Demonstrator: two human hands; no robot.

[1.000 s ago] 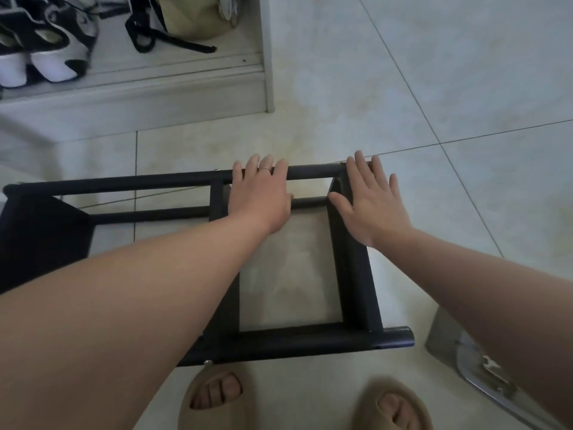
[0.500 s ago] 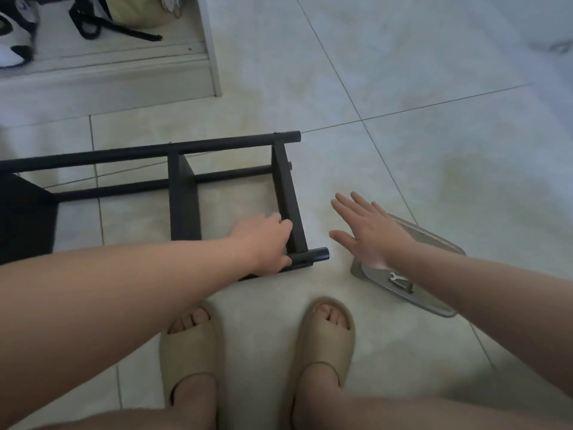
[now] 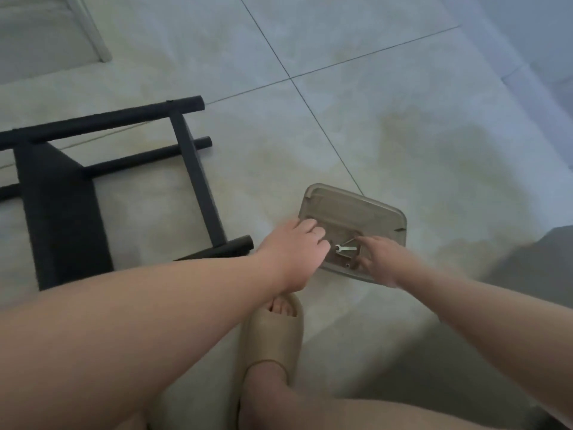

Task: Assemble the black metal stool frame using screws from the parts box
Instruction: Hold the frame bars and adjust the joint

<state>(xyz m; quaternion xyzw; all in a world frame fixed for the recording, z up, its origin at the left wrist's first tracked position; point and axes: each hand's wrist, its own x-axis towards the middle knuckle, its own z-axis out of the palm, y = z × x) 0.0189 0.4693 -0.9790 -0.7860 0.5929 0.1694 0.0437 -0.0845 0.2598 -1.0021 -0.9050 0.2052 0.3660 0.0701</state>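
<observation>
The black metal stool frame (image 3: 192, 162) lies on its side on the tiled floor at the left, untouched by either hand. Right of it sits the shallow grey parts box (image 3: 366, 212). A small silver wrench (image 3: 345, 248) and a thin metal key lie in its near end, with a few small dark parts beside them. My left hand (image 3: 294, 249) rests with curled fingers on the box's left near edge. My right hand (image 3: 379, 256) reaches into the box from the right, fingers spread around the wrench. Whether either hand grips anything is unclear through blur.
My foot in a tan slipper (image 3: 273, 333) stands just in front of the box. A white shelf base (image 3: 93, 35) is at the far left. A dark grey object (image 3: 539, 262) sits at the right edge.
Both hands have left the stool frame and moved right to the parts box. The view has swung right, so the frame now lies at the left.
</observation>
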